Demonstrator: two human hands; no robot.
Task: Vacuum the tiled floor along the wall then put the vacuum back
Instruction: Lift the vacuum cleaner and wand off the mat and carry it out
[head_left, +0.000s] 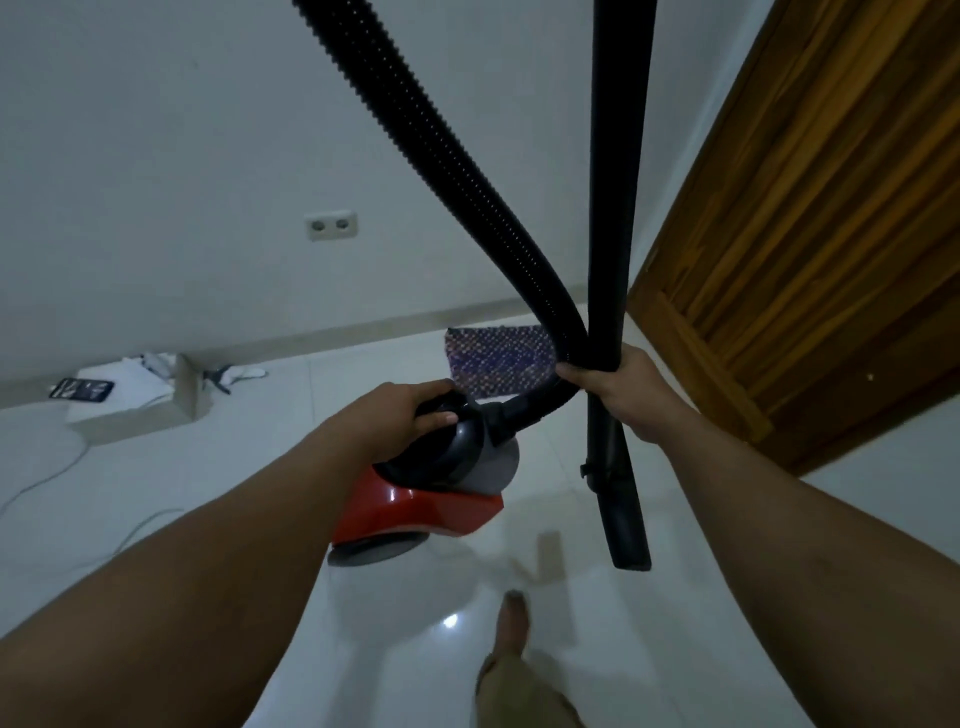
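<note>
Carrying the red canister vacuum (415, 512) off the tiled floor (571, 649), left hand (410, 410) fingers wrapped around its handle. Clutching wand (615, 208) and hose (457, 156) together, right hand (623, 387) closed around both at three o'clock. Keeping the nozzle tip lifted, steering clear of the wooden door (810, 234).

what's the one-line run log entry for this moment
left hand grip: black handle of red canister vacuum, lifted off white tiled floor | right hand grip: black rigid wand and ribbed hose

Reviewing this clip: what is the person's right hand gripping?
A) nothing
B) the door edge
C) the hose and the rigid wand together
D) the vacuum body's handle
C: the right hand is closed around both the ribbed hose and the black wand, while the left hand holds the red vacuum by its handle.
</note>
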